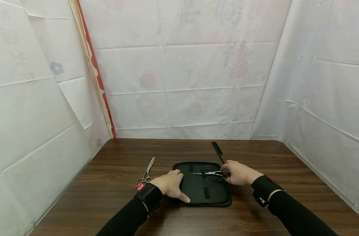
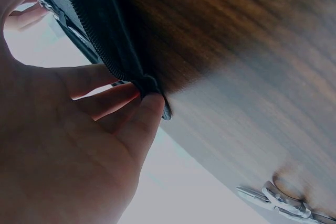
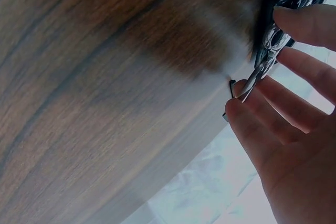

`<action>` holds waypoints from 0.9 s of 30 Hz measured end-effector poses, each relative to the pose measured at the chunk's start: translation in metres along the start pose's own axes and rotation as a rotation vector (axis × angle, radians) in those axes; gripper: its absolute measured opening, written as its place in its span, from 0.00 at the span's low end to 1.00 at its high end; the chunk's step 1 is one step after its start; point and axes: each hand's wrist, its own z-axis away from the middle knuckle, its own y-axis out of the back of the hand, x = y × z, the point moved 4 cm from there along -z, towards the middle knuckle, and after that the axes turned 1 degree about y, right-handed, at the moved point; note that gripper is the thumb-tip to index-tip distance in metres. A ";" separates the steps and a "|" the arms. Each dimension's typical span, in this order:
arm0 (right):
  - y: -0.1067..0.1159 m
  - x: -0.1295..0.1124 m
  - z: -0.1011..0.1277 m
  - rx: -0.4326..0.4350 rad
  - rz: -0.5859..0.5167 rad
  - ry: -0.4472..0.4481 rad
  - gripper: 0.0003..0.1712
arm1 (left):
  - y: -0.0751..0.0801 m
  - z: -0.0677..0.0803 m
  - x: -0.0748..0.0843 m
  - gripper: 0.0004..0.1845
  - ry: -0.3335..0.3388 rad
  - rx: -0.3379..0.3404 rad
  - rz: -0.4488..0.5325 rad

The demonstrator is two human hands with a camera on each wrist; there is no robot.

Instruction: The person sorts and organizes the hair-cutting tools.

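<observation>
In the head view a black zip case [image 1: 194, 190] lies opened flat, with dark elastic straps inside. My left hand [image 1: 171, 183] spans its left side, thumb resting near the front edge and fingers at the far left corner. The left wrist view shows those fingers [image 2: 149, 114] against the corner beside the zip. Silver scissors [image 1: 210, 173] lie across the case's upper part, blades pointing left under a strap. At the case's right edge my right hand [image 1: 238, 173] pinches their finger rings. In the right wrist view the scissors' handles [image 3: 268, 56] sit between thumb and fingers.
A second pair of scissors [image 1: 147, 172], with notched blades, lies on the table left of the case. A black tail comb [image 1: 217, 149] lies beyond my right hand, its tail reaching toward the fingers. White sheeting [image 1: 179, 98] encloses the brown wooden table [image 1: 114, 203].
</observation>
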 end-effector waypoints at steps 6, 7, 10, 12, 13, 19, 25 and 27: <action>0.001 -0.003 -0.001 -0.001 0.004 0.012 0.20 | -0.001 0.000 0.000 0.56 -0.002 -0.004 0.004; 0.001 -0.003 -0.001 -0.003 0.003 0.013 0.20 | -0.001 -0.001 0.000 0.56 -0.003 -0.004 0.003; 0.001 -0.005 0.000 -0.010 -0.006 0.017 0.20 | -0.002 -0.001 0.000 0.56 -0.005 -0.007 -0.002; 0.001 -0.006 0.000 -0.012 -0.012 0.018 0.20 | -0.002 -0.001 0.000 0.56 -0.003 -0.009 -0.004; 0.001 -0.006 0.000 -0.012 -0.014 0.019 0.20 | -0.002 -0.001 0.000 0.56 -0.002 -0.010 -0.004; 0.000 -0.005 -0.002 -0.009 -0.018 0.021 0.20 | -0.001 -0.001 0.000 0.56 -0.002 -0.006 0.001; -0.001 -0.007 -0.005 -0.021 -0.015 0.013 0.21 | -0.001 0.000 0.000 0.57 0.000 -0.009 -0.008; -0.001 -0.008 -0.006 -0.028 -0.015 0.007 0.21 | -0.001 0.000 0.000 0.57 0.001 -0.012 -0.008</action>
